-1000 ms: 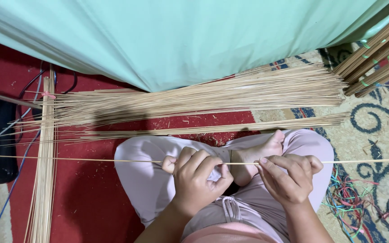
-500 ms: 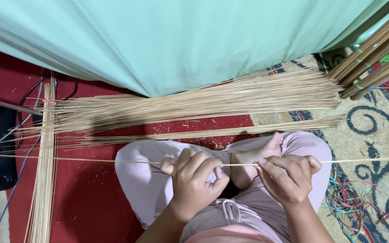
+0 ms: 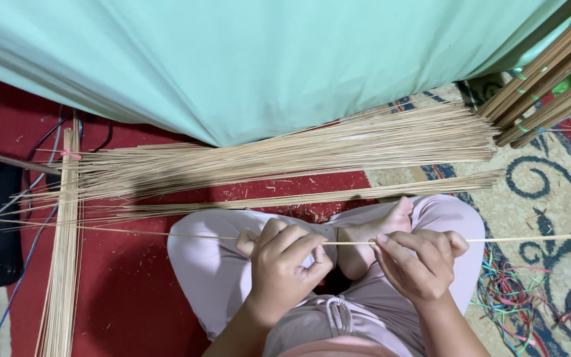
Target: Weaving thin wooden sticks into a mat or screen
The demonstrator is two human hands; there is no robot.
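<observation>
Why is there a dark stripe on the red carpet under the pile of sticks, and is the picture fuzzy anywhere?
Head view: soft, even light, no glare; the stick pile casts a dim shadow on the red carpet. Both hands, left and right, and the thin stick look sharp; straight sticks bend slightly near the edges, a wide-lens effect.

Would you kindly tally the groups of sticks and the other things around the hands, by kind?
Single thin stick held by left hand and right hand: 1
Loose stick piles on the floor, one wide, one narrow: 2
Stick bundle lying lengthwise at the person's left: 1
Thicker slat stack: 1
Green cloth: 1
Coloured band heap: 1
Total: 7
</observation>
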